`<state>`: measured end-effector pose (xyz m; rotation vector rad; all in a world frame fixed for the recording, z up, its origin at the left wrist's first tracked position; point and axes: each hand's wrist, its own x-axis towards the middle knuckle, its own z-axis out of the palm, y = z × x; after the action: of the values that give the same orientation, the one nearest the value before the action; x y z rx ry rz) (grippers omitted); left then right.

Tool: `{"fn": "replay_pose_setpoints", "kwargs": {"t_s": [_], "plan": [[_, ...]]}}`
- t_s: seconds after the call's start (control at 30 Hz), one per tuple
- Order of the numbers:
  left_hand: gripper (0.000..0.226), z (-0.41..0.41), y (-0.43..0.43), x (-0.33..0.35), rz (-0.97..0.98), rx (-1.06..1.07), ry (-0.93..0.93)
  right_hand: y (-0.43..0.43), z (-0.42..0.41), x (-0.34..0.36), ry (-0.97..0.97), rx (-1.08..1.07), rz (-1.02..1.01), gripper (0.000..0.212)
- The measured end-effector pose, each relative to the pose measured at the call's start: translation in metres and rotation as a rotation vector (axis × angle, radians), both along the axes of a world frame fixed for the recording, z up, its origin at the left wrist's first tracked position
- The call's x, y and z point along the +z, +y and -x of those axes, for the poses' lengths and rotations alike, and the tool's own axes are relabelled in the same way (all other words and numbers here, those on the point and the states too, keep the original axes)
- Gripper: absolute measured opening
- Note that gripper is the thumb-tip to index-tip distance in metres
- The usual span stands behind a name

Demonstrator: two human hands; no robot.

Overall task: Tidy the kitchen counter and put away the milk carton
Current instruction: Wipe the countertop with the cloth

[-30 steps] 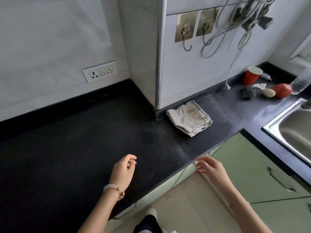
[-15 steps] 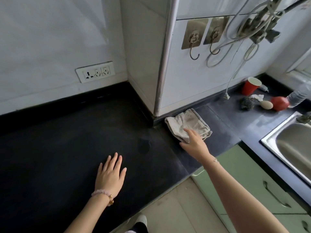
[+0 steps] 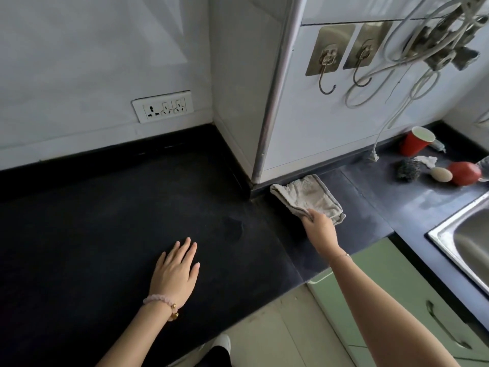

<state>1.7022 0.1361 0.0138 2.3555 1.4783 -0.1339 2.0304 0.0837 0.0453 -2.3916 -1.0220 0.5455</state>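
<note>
A folded grey-white cloth (image 3: 304, 193) lies on the black counter (image 3: 105, 221) beside the foot of a white pillar. My right hand (image 3: 320, 229) grips the cloth's near corner, fingers closed on the fabric. My left hand (image 3: 176, 268) rests flat on the counter, palm down, fingers slightly apart, holding nothing. A faint round mark (image 3: 232, 229) shows on the counter between my hands. No milk carton is in view.
At the far right stand a red cup (image 3: 415, 141), a dark scourer (image 3: 407, 169), a pale oval object (image 3: 440, 174) and a red round object (image 3: 464, 172). A steel sink (image 3: 465, 234) sits at the right edge. Green cabinets (image 3: 383, 295) lie below. Hooks and cables hang on the wall.
My right hand reached from the counter's front edge to the cloth and closed on its corner. My left hand went from loosely curled to flat on the counter.
</note>
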Motion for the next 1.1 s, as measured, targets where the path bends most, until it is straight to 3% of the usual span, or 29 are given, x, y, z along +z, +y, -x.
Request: {"fn": "replay_pose_setpoints", "kwargs": {"t_s": [0.4,0.6,0.73,0.8,1.1], "plan": [[0.052,0.021,-0.001,0.002,-0.05,0.093,-0.01,-0.012,0.065,0.01,0.084,0.152,0.031,0.043],[0.056,0.037,0.004,-0.002,-0.012,0.157,0.04,0.001,0.076,0.007,0.117,0.018,-0.09,0.037],[0.056,0.038,0.004,-0.005,-0.009,0.152,0.036,0.007,0.079,-0.007,0.236,0.105,-0.056,0.019],[0.056,0.039,0.005,-0.005,-0.004,0.153,0.023,0.012,0.078,-0.013,0.256,0.136,-0.016,0.037],[0.057,0.042,0.008,-0.004,0.051,0.142,0.034,0.021,0.084,-0.024,0.023,0.471,0.123,0.048]]}}
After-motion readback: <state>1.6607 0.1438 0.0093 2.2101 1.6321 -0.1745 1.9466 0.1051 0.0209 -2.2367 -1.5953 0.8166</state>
